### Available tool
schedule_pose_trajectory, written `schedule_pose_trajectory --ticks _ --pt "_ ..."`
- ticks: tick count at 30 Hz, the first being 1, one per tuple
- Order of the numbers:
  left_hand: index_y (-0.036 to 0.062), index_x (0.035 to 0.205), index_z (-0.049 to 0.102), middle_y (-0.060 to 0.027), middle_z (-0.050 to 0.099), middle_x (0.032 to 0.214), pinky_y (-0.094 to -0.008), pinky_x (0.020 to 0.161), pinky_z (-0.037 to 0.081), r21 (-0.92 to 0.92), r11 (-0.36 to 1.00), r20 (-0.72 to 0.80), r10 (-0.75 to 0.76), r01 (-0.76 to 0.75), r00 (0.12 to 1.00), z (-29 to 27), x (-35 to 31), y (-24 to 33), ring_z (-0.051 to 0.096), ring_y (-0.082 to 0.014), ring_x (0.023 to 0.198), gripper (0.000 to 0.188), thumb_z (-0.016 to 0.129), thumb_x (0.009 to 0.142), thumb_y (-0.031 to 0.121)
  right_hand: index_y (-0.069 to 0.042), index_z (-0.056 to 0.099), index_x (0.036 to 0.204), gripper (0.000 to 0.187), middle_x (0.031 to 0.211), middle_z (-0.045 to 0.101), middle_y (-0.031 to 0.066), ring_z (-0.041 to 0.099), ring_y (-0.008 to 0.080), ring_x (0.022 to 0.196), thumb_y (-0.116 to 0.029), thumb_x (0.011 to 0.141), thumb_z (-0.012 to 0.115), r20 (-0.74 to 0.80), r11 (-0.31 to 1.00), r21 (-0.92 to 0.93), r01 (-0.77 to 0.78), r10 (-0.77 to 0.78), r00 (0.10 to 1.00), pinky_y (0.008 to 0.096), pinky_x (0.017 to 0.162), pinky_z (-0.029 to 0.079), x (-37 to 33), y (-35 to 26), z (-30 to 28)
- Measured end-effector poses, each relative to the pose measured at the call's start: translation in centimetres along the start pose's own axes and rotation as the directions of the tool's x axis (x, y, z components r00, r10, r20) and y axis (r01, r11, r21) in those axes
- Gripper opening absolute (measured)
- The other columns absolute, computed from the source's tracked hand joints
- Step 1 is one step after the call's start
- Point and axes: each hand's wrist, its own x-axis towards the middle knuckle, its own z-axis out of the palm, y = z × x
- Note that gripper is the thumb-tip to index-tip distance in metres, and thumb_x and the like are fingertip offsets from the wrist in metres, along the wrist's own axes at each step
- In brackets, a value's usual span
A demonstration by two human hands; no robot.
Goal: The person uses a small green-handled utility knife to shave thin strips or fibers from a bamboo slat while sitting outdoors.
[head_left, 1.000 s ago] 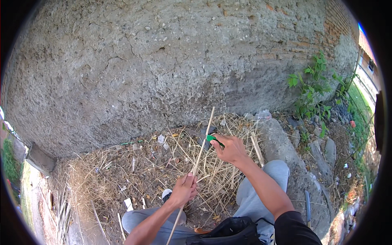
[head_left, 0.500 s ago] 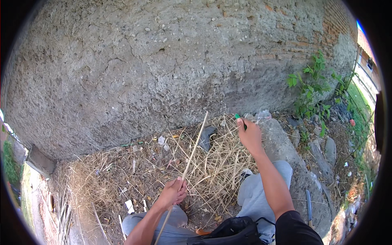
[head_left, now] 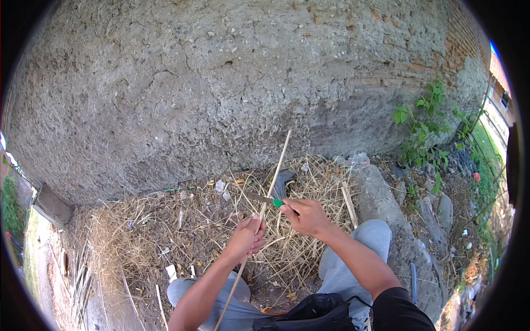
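My left hand is closed around a long, thin, pale stick, which looks like split bamboo. The stick slants up from between my legs toward the wall. Gripped in my right hand is a small knife with a green handle. Its dark blade lies across the stick just above my left fingers; whether the edge is cutting in is too small to tell. Most of the handle is hidden inside my right fist.
Straw-like shavings cover the ground between my knees. A rough plastered wall rises close in front. At right are a concrete block, a leafy plant and a long blade. A pale wood strip leans beside the block.
My right hand has come left and down with the knife, from beside the concrete block to the stick. My left hand and the stick have shifted slightly up and right.
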Motion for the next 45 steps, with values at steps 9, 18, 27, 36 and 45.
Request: schedule_pose_trajectory --ticks 9,18,27,36,45 --pt "0.0075 0.086 0.044 0.0035 0.033 0.059 -0.0237 0.037 0.023 0.134 0.987 -0.076 0.096 -0.085 0.992 1.2 -0.1 -0.9 0.028 -0.0061 0.042 0.035 0.033 0.105 0.034 -0.006 0.069 0.101 0.021 0.065 0.063 0.0061 0.057 0.021 0.048 -0.022 0.09 0.064 0.062 0.988 -0.14 0.065 -0.057 0.996 0.0331 0.041 0.043 0.3 -1.2 -1.1" --pt "0.008 0.084 0.045 0.0037 0.033 0.06 -0.024 0.039 0.025 0.174 0.971 -0.136 0.19 -0.166 0.972 1.9 -0.6 -1.9 0.029 -0.0063 0.044 0.037 0.034 0.105 0.037 -0.01 0.07 0.101 0.023 0.059 0.059 0.0065 0.056 0.0243 0.045 -0.029 0.089 0.065 0.039 0.959 -0.278 0.05 -0.04 0.998 0.0358 0.041 0.041 0.1 -1.9 -1.3" --pt "0.0077 0.086 0.046 0.005 0.033 0.059 -0.0232 0.036 0.023 0.182 0.983 -0.027 -0.029 0.034 0.999 1.0 -3.6 -4.1 0.029 -0.0047 0.041 0.035 0.036 0.105 0.036 -0.008 0.071 0.105 0.03 0.066 0.065 0.0161 0.063 0.0323 0.057 -0.033 0.093 0.059 -0.155 0.9 -0.283 -0.331 0.297 0.942 0.0426 0.052 0.049 2.0 3.5 -4.7" --pt "0.0074 0.087 0.044 0.0045 0.033 0.058 -0.0227 0.035 0.025 0.135 0.988 -0.088 0.089 -0.077 0.992 0.2 -1.9 -3.3 0.031 -0.005 0.041 0.033 0.035 0.105 0.033 -0.004 0.071 0.103 0.026 0.07 0.068 0.0107 0.062 0.0242 0.052 -0.025 0.089 0.066 0.059 0.998 -0.058 -0.015 0.018 0.998 0.0344 0.049 0.049 -1.3 -2.3 -1.9" --pt "0.0066 0.085 0.044 0.0035 0.034 0.06 -0.0235 0.039 0.026 0.213 0.969 -0.078 0.141 -0.121 0.987 2.0 -2.4 -2.7 0.031 -0.0055 0.044 0.036 0.034 0.106 0.034 -0.008 0.073 0.104 0.026 0.064 0.064 0.0105 0.058 0.0262 0.047 -0.028 0.089 0.066 -0.01 0.956 -0.233 -0.177 0.18 0.984 0.0368 0.045 0.045 1.2 -1.8 -2.9"
